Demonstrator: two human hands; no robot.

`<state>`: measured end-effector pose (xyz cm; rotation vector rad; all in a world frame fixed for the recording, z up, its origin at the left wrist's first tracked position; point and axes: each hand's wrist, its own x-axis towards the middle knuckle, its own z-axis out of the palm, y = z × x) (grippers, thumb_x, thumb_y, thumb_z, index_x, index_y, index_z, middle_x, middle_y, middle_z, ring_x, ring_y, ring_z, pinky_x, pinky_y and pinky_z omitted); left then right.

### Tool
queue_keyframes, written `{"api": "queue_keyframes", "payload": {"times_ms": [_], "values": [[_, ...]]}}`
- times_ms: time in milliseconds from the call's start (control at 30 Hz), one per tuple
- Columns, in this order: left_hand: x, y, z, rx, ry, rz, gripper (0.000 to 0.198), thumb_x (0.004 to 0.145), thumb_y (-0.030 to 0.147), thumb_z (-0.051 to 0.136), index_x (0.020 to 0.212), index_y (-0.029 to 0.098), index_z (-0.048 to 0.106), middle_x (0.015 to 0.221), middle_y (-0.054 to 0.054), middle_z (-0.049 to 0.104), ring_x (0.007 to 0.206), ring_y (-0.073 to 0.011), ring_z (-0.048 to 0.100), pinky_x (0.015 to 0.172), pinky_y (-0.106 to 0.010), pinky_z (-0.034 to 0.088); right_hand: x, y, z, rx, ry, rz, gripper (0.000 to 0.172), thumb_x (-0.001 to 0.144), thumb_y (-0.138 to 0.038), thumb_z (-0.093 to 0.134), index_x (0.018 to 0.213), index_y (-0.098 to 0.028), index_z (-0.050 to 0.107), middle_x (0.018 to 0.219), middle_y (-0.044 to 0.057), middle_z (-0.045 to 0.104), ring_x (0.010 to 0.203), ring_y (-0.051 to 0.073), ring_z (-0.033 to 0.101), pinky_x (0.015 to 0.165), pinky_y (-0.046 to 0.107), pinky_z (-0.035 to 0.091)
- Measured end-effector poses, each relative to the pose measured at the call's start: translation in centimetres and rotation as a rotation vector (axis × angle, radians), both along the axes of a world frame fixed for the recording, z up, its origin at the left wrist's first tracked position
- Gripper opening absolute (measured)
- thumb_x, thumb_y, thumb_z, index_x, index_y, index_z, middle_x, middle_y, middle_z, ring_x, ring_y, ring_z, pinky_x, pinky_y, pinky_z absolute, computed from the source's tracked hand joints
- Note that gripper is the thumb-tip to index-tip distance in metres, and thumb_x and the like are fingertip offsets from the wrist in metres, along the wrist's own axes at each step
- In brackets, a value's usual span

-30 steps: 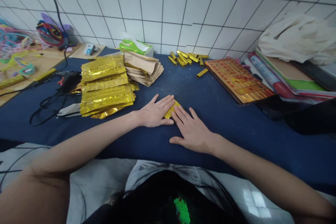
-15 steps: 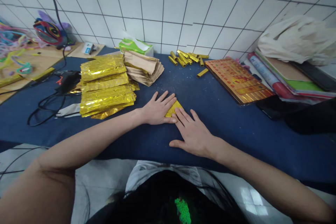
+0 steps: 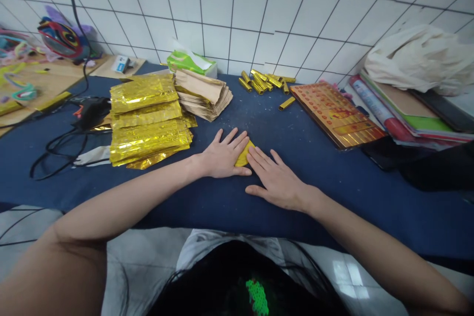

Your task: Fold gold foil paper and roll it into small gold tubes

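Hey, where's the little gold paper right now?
Head view, centre: the folded gold paper lies on the blue table, partly under the left hand, right hand beside it, right of the gold foil stack.

The blue-clothed table [image 3: 314,168] bears a folded gold paper [image 3: 245,154] under the fingers of the left hand [image 3: 221,159] and right hand [image 3: 278,181], gold foil stacks [image 3: 148,123] left of them, brown paper sheets [image 3: 202,96] and gold rolls [image 3: 261,82] beyond, red-gold printed sheets [image 3: 335,113] to their right.

A white tiled wall [image 3: 237,10] fills the upper frame; a dark blue surface [image 3: 333,177] spans the middle, a wooden top [image 3: 59,79] at left.
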<state>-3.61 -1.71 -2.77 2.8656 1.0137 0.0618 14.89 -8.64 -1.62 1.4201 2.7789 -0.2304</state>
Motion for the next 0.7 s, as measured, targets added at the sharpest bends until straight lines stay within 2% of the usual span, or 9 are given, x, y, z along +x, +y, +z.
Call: {"api": "queue_keyframes", "payload": {"times_ms": [233, 467, 533, 600, 700], "values": [[-0.7, -1.0, 0.3, 0.015, 0.049, 0.008, 0.092, 0.077, 0.072, 0.025, 0.141, 0.007, 0.015, 0.148, -0.018, 0.012, 0.136, -0.0344, 0.007, 0.104, -0.058, 0.011, 0.7, 0.5, -0.2, 0.031, -0.027, 0.023, 0.073, 0.086, -0.061, 0.021, 0.139, -0.011, 0.027, 0.146, 0.013, 0.024, 0.136, 0.026, 0.017, 0.105, 0.057, 0.017], [-2.8, -4.8, 0.6, 0.021, 0.092, -0.046, 0.098, 0.071, 0.077, 0.029, 0.139, 0.006, 0.02, 0.146, -0.021, 0.015, 0.137, -0.0305, 0.01, 0.106, -0.054, 0.006, 1.6, 2.9, -0.5, 0.076, -0.017, -0.018, 0.066, 0.088, -0.058, 0.02, 0.138, -0.017, 0.028, 0.146, 0.008, 0.024, 0.135, 0.028, 0.018, 0.103, 0.061, 0.016], [-3.1, -5.2, 0.9, 0.025, 0.07, -0.072, 0.1, 0.068, 0.078, 0.03, 0.139, 0.007, 0.023, 0.145, -0.022, 0.021, 0.136, -0.0311, 0.015, 0.106, -0.054, 0.007, 1.6, 3.3, -0.5, 0.077, -0.004, -0.02, 0.061, 0.089, -0.054, 0.019, 0.138, -0.018, 0.03, 0.146, 0.006, 0.025, 0.135, 0.027, 0.018, 0.103, 0.061, 0.017], [-3.0, -5.0, 1.6, 0.027, 0.031, -0.087, 0.095, 0.069, 0.077, 0.033, 0.136, 0.009, 0.031, 0.141, -0.021, 0.031, 0.132, -0.0314, 0.026, 0.105, -0.053, 0.014, 1.6, 3.5, -0.5, 0.073, 0.009, -0.027, 0.056, 0.091, -0.049, 0.019, 0.137, -0.02, 0.031, 0.146, 0.004, 0.027, 0.135, 0.026, 0.02, 0.103, 0.061, 0.017], [-2.4, -3.8, 2.6, 0.012, -0.018, -0.077, 0.068, 0.08, 0.065, 0.034, 0.122, 0.014, 0.049, 0.128, -0.014, 0.05, 0.115, -0.0255, 0.05, 0.099, -0.042, 0.03, 1.6, 3.6, -0.5, 0.068, 0.025, -0.036, 0.052, 0.092, -0.047, 0.023, 0.136, -0.022, 0.032, 0.145, 0.003, 0.028, 0.135, 0.025, 0.021, 0.103, 0.061, 0.017]]}}
